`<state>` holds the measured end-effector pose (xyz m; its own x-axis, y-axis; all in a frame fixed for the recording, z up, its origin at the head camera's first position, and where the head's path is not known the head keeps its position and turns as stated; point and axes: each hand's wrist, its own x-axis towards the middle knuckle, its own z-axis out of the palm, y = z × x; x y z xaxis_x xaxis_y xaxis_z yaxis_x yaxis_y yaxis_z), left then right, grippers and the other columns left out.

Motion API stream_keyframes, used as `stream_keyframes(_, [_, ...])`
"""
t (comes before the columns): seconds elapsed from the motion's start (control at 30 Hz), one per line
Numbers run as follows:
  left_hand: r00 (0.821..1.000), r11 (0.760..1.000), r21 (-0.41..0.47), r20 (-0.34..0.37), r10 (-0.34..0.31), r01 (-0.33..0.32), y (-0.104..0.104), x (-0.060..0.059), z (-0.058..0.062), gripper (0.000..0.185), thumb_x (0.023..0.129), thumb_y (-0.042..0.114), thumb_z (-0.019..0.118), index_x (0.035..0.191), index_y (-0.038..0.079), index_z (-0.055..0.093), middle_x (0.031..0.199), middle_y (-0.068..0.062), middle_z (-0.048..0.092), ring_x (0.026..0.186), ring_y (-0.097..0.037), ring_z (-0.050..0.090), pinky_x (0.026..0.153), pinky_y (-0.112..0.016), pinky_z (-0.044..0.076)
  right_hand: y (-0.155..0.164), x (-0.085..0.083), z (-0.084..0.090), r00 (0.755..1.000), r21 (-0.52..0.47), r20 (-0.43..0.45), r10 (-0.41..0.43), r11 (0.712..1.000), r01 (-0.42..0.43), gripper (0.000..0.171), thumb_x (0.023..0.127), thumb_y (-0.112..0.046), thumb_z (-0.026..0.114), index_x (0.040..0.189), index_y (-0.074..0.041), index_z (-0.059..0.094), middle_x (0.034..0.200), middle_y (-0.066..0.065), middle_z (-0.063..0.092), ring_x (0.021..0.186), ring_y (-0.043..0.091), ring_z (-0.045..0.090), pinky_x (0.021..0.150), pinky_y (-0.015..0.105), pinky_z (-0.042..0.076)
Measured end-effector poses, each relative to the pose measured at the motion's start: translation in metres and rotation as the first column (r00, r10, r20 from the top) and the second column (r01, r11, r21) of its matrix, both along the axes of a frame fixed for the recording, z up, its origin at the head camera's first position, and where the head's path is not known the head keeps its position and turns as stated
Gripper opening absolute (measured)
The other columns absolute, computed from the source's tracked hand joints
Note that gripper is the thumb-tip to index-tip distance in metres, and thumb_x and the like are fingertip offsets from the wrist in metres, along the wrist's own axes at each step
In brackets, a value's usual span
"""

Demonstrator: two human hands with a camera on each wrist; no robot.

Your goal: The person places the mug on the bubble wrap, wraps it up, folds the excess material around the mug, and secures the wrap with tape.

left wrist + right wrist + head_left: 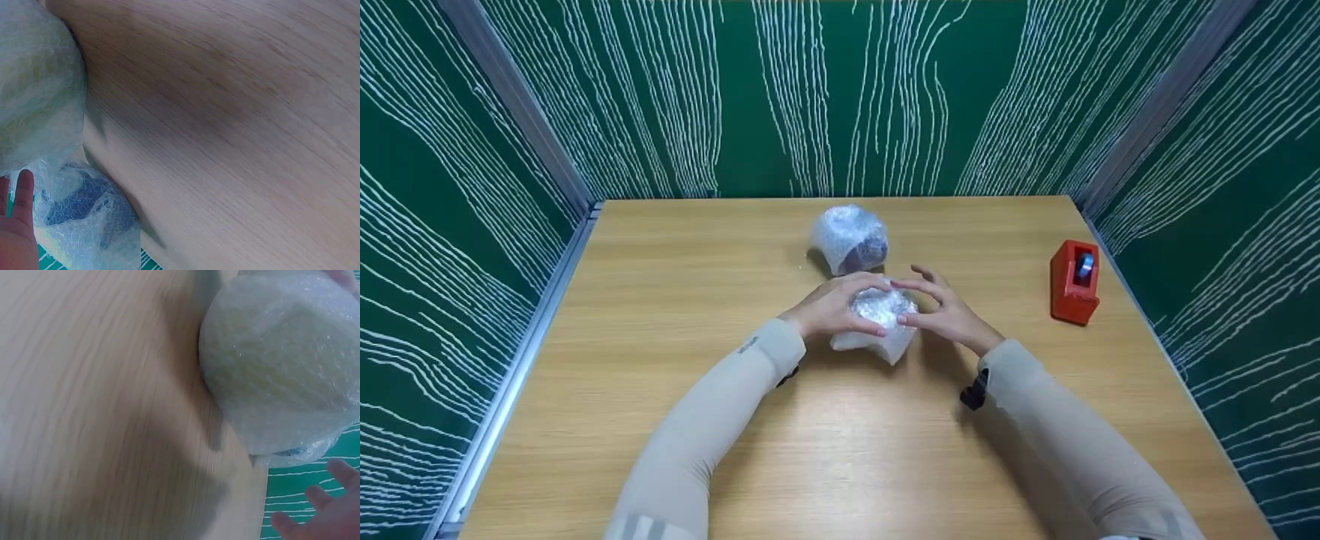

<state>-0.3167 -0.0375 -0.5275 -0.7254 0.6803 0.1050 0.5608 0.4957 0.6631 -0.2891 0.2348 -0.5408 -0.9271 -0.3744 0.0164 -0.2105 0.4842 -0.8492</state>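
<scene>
Left hand (834, 307): my fingers curl round the bubble-wrapped bundle (879, 324), gripping it.
Right hand (943, 307): fingers spread, fingertips touching it.
Advice: I'd press the loose wrap flat, steadying it on the bench (675, 270).

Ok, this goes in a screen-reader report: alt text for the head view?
Two hands, left hand and right hand, cup a bubble-wrapped bundle on a wooden table. A second wrapped bundle sits behind it; a red tape dispenser stands right.
</scene>
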Motion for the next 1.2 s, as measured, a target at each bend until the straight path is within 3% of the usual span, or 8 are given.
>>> stream_keyframes(0.3, [1.000, 1.000, -0.013, 0.007, -0.001, 0.001, 0.000, -0.001, 0.001, 0.072, 0.087, 0.052, 0.090, 0.150, 0.025, 0.065, 0.169, -0.002, 0.050, 0.158, -0.024, 0.044, 0.131, -0.046, 0.038, -0.002, 0.002, 0.004, 0.997, 0.045, -0.038, -0.060, 0.997, 0.061, 0.065, 0.092, -0.039, 0.088, 0.152, -0.028, 0.065, 0.181, 0.015, 0.019, 0.166, 0.049, 0.014, 0.125, 0.083, 0.017])
stream_keyframes(0.5, [1.000, 1.000, -0.012, 0.004, -0.007, 0.007, 0.002, -0.002, 0.003, 0.073, 0.087, 0.052, 0.090, 0.150, 0.024, 0.065, 0.169, -0.002, 0.050, 0.158, -0.025, 0.045, 0.130, -0.046, 0.038, -0.007, 0.003, 0.004, 0.993, -0.020, -0.072, -0.094, 0.996, 0.092, 0.061, 0.091, -0.033, 0.090, 0.148, -0.021, 0.069, 0.178, 0.015, 0.027, 0.165, 0.048, 0.019, 0.127, 0.081, 0.018])
stream_keyframes(0.8, [1.000, 0.999, -0.040, 0.009, -0.005, 0.005, 0.002, -0.001, 0.004, 0.070, 0.087, 0.053, 0.089, 0.147, 0.024, 0.067, 0.170, 0.000, 0.048, 0.158, -0.023, 0.044, 0.131, -0.044, 0.036, 0.003, 0.000, 0.000, 0.982, -0.085, -0.104, -0.158, 0.985, 0.149, 0.069, 0.093, -0.024, 0.087, 0.154, -0.007, 0.060, 0.172, 0.020, 0.037, 0.162, 0.046, 0.029, 0.129, 0.071, 0.028])
stream_keyframes(0.97, [1.000, 0.999, -0.040, 0.020, 0.008, -0.007, 0.000, 0.000, 0.004, 0.071, 0.087, 0.053, 0.090, 0.148, 0.025, 0.067, 0.170, -0.001, 0.048, 0.159, -0.024, 0.043, 0.132, -0.046, 0.036, 0.005, 0.005, 0.000, 0.989, -0.103, -0.110, -0.104, 0.990, 0.093, 0.061, 0.096, -0.022, 0.085, 0.151, -0.011, 0.063, 0.172, 0.020, 0.036, 0.162, 0.047, 0.027, 0.128, 0.073, 0.025])
stream_keyframes(1.2, [1.000, 0.999, -0.041, 0.008, -0.003, 0.003, 0.000, -0.001, 0.002, 0.070, 0.087, 0.054, 0.089, 0.148, 0.025, 0.067, 0.170, 0.000, 0.049, 0.159, -0.023, 0.043, 0.131, -0.045, 0.036, -0.004, 0.008, -0.001, 0.998, 0.045, -0.061, 0.021, 0.999, -0.018, 0.074, 0.096, -0.034, 0.085, 0.162, -0.025, 0.053, 0.178, 0.016, 0.027, 0.165, 0.050, 0.019, 0.125, 0.083, 0.019])
